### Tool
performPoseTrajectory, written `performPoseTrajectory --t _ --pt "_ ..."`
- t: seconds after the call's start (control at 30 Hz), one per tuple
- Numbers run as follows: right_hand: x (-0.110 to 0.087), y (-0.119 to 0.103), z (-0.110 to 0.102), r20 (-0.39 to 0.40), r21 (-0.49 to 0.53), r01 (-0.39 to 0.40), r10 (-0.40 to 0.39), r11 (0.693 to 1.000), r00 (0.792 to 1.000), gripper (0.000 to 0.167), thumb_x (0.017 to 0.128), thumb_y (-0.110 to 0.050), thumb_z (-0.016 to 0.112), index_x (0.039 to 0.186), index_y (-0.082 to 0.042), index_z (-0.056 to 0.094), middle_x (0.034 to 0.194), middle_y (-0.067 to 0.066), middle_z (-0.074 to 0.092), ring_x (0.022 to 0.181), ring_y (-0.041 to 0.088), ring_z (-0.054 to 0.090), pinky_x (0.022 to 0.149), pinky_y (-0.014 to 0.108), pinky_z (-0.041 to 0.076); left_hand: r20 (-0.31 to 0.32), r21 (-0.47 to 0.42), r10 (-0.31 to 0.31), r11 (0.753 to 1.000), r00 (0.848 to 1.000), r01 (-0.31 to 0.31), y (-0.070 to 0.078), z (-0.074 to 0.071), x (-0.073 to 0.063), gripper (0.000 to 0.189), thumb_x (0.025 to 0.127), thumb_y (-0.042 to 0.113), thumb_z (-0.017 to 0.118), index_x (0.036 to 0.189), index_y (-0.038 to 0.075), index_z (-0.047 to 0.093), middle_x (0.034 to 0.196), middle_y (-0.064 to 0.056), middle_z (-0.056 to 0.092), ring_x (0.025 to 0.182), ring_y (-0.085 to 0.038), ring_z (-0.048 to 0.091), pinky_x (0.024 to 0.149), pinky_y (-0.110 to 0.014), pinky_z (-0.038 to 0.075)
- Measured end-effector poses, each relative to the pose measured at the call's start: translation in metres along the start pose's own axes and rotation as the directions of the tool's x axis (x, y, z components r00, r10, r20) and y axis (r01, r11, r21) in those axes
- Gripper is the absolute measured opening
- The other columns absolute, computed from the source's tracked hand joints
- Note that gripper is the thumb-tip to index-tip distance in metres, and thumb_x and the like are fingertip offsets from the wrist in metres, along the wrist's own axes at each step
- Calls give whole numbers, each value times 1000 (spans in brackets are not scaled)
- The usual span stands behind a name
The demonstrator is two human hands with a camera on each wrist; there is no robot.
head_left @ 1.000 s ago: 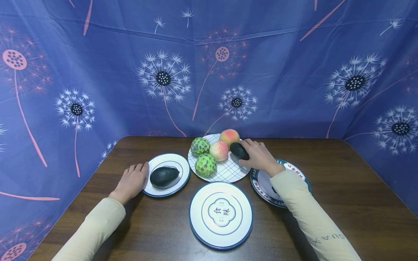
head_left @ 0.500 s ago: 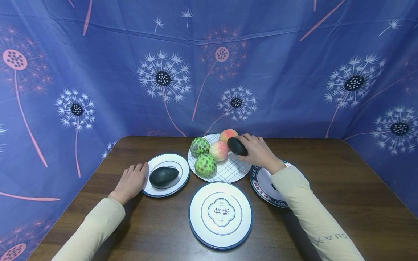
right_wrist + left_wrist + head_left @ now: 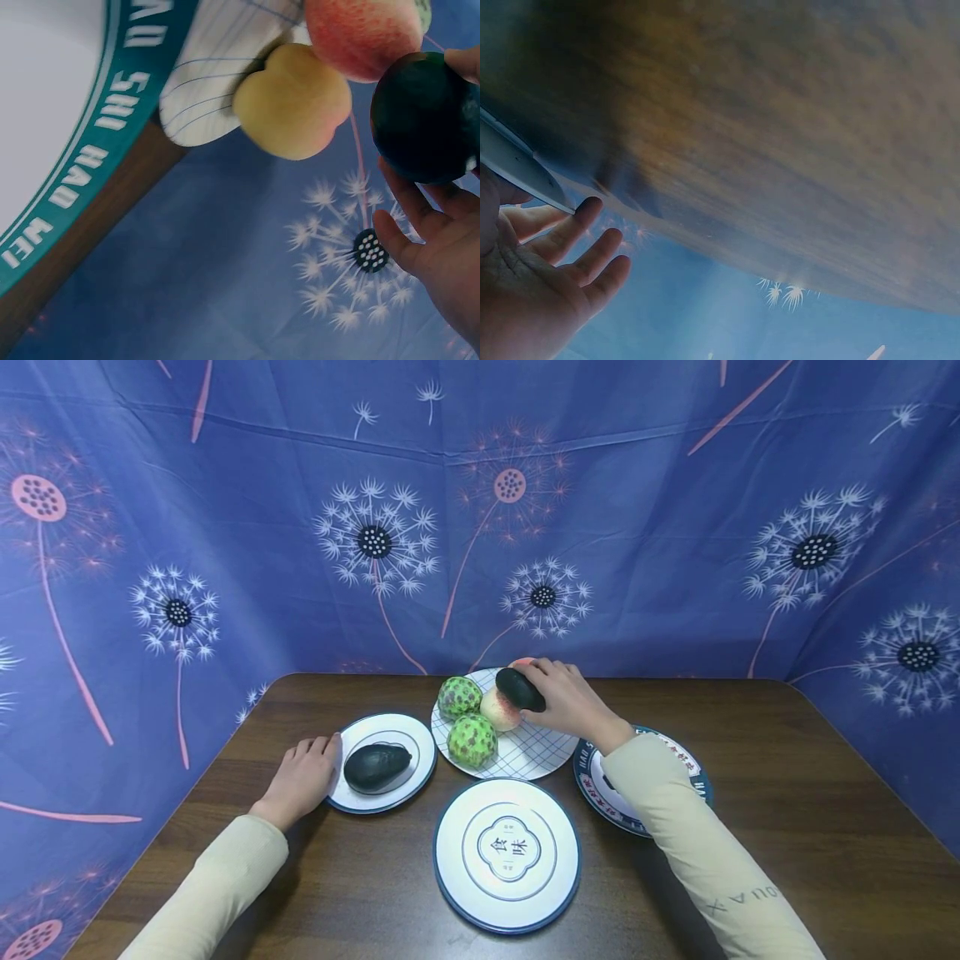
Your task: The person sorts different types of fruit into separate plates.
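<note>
My right hand (image 3: 567, 697) holds a dark avocado (image 3: 521, 689) above the checked plate (image 3: 542, 753), in front of two peaches (image 3: 497, 711) that it partly hides. In the right wrist view, fingers and thumb grip the dark avocado (image 3: 420, 124), with one yellow-orange peach (image 3: 294, 105) beside it. Two green speckled sugar apples (image 3: 472, 741) sit on the left of the checked plate. My left hand (image 3: 300, 777) touches the left rim of a small white plate (image 3: 422, 757) bearing another dark avocado (image 3: 377, 767). In the left wrist view its relaxed fingers (image 3: 604, 281) spread by the rim.
A white plate with a blue rim and Chinese characters (image 3: 507, 893) stands at the front centre. A plate with a lettered dark green band (image 3: 592, 785) lies partly under the right forearm. A blue dandelion-print cloth (image 3: 645, 527) hangs behind the wooden table (image 3: 795, 810).
My right hand has carried the avocado leftward and a little up across the checked plate, so it now covers parts of the peaches. The left hand has stayed at its plate rim.
</note>
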State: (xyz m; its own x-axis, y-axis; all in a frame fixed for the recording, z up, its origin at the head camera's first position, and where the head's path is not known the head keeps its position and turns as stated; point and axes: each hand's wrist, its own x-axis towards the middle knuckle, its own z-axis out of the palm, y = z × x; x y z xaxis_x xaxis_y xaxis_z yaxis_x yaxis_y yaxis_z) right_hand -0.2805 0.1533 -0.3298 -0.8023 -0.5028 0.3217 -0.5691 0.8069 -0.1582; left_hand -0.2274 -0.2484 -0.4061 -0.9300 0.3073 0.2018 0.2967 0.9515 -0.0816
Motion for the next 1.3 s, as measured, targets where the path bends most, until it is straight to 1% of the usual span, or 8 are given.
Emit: performPoseTrajectory --t 0.2,0.4,0.63,0.9,0.97,1.13,1.2,1.3 --pt "11 -14 1 3 17 49 -49 999 999 73 75 -32 72 137 -12 40 128 13 50 115 32 47 97 53 36 3 -6 4 1000 1000 -4 0 -1 -1 46 89 10 53 129 -9 42 122 -28 51 113 -46 46 94 -59 38" --pt "24 -32 4 3 14 101 -101 995 995 71 76 -34 69 136 -12 41 126 11 52 113 27 50 100 51 35 27 -13 2 1000 1000 -1 2 -3 -1 48 88 11 54 130 -9 41 123 -28 50 114 -46 45 95 -59 37" --pt "38 -55 9 36 21 136 -137 990 990 70 76 -34 68 137 -13 39 128 8 49 114 25 47 101 46 36 30 -20 -7 1000 1000 7 2 -3 -1 47 89 11 53 131 -8 40 123 -28 50 115 -46 45 96 -59 36" --pt "49 -77 22 64 29 187 -189 982 980 69 78 -36 66 138 -16 38 130 4 47 116 22 46 102 44 34 41 -17 -9 1000 999 9 1 -3 0 47 90 11 51 131 -8 40 124 -28 50 115 -46 44 96 -59 36" --pt "52 -82 25 80 31 196 -197 980 977 69 79 -36 65 139 -17 37 131 4 47 116 23 45 104 44 33 44 -17 -10 1000 999 10 1 -3 0 47 90 11 51 131 -8 39 124 -28 49 116 -46 44 96 -59 36" --pt "59 -94 32 121 33 203 -206 979 971 70 80 -37 66 140 -18 35 134 5 45 118 25 45 101 44 35 39 -16 -4 1000 999 5 0 -3 -1 48 89 11 52 131 -9 40 123 -28 50 115 -46 45 96 -59 36" --pt "61 -97 36 133 25 206 -207 978 969 70 80 -38 66 140 -18 35 134 5 46 118 25 45 100 44 35 39 -18 -5 1000 999 5 0 -3 -1 48 89 11 53 131 -8 40 123 -28 50 115 -45 45 96 -59 37" --pt "65 -102 42 149 2 210 -208 978 967 70 80 -39 66 140 -20 35 135 3 46 119 25 45 103 44 33 34 -15 -7 1000 999 8 1 -5 -1 47 89 11 53 130 -9 41 122 -28 51 114 -45 45 95 -59 37"
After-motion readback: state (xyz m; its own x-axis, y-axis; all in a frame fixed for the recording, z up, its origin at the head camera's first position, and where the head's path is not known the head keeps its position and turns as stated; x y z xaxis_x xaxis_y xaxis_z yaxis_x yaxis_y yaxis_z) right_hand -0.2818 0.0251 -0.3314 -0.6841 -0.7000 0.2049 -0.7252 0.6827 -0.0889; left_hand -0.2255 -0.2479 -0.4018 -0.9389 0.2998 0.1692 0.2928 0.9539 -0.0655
